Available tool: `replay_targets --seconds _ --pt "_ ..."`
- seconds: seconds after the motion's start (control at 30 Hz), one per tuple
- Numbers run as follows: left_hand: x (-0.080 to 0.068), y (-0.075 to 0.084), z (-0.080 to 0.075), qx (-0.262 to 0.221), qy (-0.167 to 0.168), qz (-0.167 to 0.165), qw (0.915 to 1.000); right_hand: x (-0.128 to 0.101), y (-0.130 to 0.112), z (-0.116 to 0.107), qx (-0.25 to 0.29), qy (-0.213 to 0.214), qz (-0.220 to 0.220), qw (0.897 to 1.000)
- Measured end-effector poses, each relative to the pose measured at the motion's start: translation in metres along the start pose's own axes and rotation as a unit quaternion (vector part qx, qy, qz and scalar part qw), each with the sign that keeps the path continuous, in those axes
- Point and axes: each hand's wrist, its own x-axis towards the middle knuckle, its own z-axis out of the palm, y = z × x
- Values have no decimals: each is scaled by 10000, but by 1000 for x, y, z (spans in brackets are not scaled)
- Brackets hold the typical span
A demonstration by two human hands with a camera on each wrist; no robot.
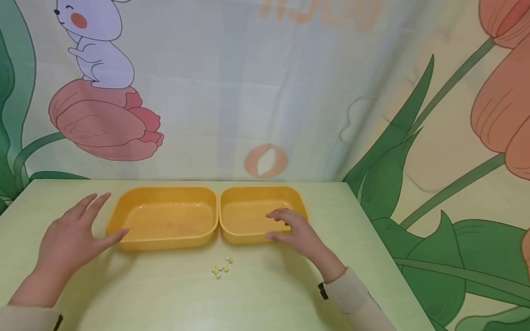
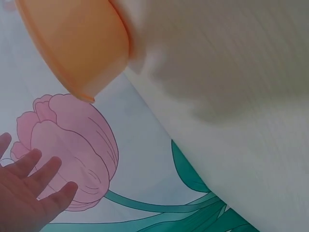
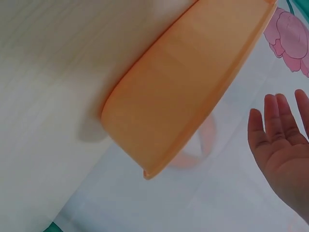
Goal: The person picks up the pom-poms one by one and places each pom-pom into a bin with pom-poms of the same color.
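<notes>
Two yellow plastic trays stand side by side on the table: a wider left tray [image 1: 165, 242] and a smaller right tray [image 1: 244, 238]. My left hand [image 1: 72, 232] is spread at the left end of the wider tray, thumb near its front corner; whether it touches is unclear. Over the front right part of the smaller tray, my right hand [image 1: 300, 232] hovers with fingers parted and nothing held. Several small white and yellow beads [image 1: 220, 268] lie on the table in front of the trays. In the wrist views, both left hand [image 2: 34, 188] and right hand [image 3: 282, 150] have extended fingers.
The pale table [image 1: 165, 294] meets a printed curtain [image 1: 232, 115] at its back edge. A second curtain side with large green leaves [image 1: 385, 184] runs along the table's right edge.
</notes>
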Motion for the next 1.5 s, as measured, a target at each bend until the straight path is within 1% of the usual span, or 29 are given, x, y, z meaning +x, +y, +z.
replay_targets --seconds 0.13,0.33,0.5,0.6,0.8,1.03,1.1,1.17,1.3,1.5 --pt "-5 -4 2 -218 -128 -84 9996 -4 0 5 103 -150 21 9998" --pt "-14 -12 9 -772 -524 -293 9952 -11 0 13 344 -494 134 9981" --pt "-19 -18 16 -1118 -529 -357 9917 -13 -3 21 478 -709 120 9963" --pt "-18 -19 19 -1252 -523 -392 9900 -12 -5 25 465 -800 108 9957" --pt "-13 -21 23 -1424 -645 -433 9868 -12 -6 34 330 -977 -8 9947" --pt "-3 -23 23 -1659 -921 -559 9802 -5 -6 47 353 -1325 -100 9905" --pt "-2 -23 23 -1684 -949 -588 9794 -4 -6 51 424 -1437 -23 9887" --pt "-1 -24 23 -1713 -1064 -679 9771 -2 -7 56 502 -1550 40 9866" --pt "0 -26 23 -1768 -1225 -875 9727 1 -8 63 600 -1780 298 9817" --pt "-1 -27 24 -1817 -1262 -879 9712 4 -12 70 362 -2060 494 9766"
